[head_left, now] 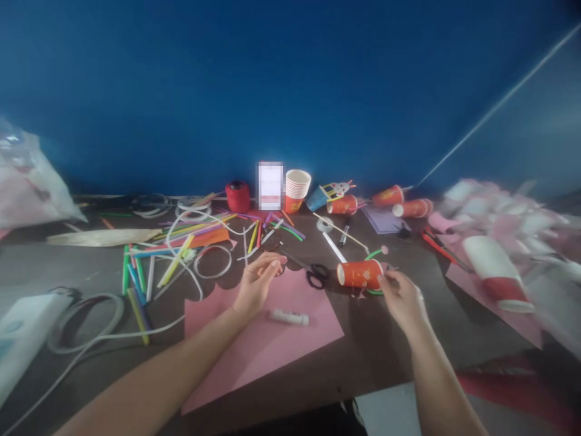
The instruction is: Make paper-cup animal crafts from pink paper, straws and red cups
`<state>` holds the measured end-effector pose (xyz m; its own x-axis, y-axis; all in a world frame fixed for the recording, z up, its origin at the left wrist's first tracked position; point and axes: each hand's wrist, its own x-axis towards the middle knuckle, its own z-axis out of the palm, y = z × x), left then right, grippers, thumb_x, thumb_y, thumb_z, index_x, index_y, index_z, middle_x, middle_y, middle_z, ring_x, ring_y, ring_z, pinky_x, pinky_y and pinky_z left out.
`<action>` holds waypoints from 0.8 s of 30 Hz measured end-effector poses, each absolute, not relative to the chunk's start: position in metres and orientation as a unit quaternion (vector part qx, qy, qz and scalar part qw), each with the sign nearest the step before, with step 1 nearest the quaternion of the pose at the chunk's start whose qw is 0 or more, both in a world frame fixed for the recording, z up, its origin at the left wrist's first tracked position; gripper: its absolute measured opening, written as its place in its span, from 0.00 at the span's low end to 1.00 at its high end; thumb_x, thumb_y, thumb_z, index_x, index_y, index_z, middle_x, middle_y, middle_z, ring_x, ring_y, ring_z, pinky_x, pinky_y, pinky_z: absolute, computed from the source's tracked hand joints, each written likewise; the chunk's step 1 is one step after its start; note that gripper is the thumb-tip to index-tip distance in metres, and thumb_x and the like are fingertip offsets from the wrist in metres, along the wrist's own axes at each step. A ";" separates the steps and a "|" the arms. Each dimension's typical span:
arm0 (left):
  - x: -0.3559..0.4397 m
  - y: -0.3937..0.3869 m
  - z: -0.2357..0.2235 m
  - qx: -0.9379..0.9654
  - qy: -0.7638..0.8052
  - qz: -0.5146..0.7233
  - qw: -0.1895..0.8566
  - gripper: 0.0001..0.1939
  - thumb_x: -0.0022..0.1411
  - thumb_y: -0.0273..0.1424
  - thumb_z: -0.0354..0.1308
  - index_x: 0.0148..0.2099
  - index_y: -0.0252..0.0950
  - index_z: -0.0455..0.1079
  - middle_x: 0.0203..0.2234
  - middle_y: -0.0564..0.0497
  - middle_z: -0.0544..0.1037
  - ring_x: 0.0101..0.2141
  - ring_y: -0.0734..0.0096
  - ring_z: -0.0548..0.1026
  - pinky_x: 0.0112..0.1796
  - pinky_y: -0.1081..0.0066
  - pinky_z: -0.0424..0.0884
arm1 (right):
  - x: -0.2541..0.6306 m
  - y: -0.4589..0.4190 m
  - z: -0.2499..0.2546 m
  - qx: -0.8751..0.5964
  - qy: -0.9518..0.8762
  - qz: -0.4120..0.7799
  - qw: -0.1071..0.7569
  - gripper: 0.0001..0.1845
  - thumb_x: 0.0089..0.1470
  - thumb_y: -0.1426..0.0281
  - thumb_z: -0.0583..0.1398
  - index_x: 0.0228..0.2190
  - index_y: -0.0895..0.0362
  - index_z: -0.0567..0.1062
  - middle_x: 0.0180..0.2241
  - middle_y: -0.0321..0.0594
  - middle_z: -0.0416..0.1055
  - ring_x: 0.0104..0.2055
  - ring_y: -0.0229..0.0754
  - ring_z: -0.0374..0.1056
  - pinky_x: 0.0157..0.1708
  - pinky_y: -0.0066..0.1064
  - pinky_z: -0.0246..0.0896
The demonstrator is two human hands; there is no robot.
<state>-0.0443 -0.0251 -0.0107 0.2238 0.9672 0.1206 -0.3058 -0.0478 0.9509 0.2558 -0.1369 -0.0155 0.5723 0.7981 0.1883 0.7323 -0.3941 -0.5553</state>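
Craft table, with paper cups [360,274], straws [138,277], scissors [316,275].

Dim, hazy light; glare on the pale screen; soft shadows; edges stretched and blurred, especially right.

Paper cup [361,275] at my right hand [405,301]: red, pale print. Sheet [254,357] below my left hand [258,283]: plain pink. Scissors [317,275] between hands: black handles. Wall [281,85] ahead: blue.

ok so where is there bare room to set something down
Bare tabletop below the held red cup, between the large pink sheet and right forearm; also from that forearm to the pink paper farther right. Crowded: the left, with straws and cables.
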 end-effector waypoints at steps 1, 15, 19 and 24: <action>-0.045 -0.026 -0.010 0.508 0.335 0.520 0.600 0.08 0.55 0.36 0.59 0.32 0.38 0.76 0.31 0.50 0.72 0.28 0.75 0.67 0.32 0.72 0.65 | 0.254 -0.135 -0.015 -0.835 -0.445 0.086 0.312 0.20 0.48 0.53 0.55 0.31 0.58 0.73 0.21 0.43 0.73 0.22 0.46 0.69 0.25 0.35 0.62; -0.048 -0.021 -0.019 0.566 0.361 0.444 0.592 0.10 0.59 0.37 0.56 0.34 0.38 0.76 0.32 0.49 0.72 0.30 0.73 0.66 0.31 0.72 0.62 | 0.185 -0.012 0.037 -0.664 -0.669 -0.101 0.318 0.07 0.55 0.68 0.54 0.30 0.55 0.71 0.32 0.39 0.72 0.30 0.39 0.68 0.29 0.27 0.58; -0.047 -0.018 -0.021 0.570 0.365 0.443 0.588 0.10 0.59 0.37 0.55 0.34 0.38 0.76 0.27 0.50 0.70 0.28 0.72 0.65 0.31 0.71 0.62 | 0.175 0.021 0.027 -0.630 -0.714 -0.108 0.285 0.10 0.58 0.70 0.52 0.29 0.56 0.72 0.33 0.40 0.71 0.32 0.38 0.67 0.28 0.25 0.56; -0.046 -0.017 -0.022 0.572 0.369 0.444 0.582 0.10 0.58 0.37 0.56 0.34 0.39 0.76 0.26 0.51 0.70 0.27 0.73 0.65 0.30 0.71 0.62 | 0.173 0.033 0.020 -0.628 -0.727 -0.093 0.262 0.09 0.57 0.71 0.53 0.29 0.56 0.72 0.34 0.40 0.70 0.32 0.38 0.67 0.29 0.26 0.55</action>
<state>-0.0464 -0.0172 -0.0222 0.3333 0.9396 0.0779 -0.0946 -0.0489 0.9943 0.1726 0.0332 0.0196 -0.0734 0.8643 0.4976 0.9618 0.1932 -0.1937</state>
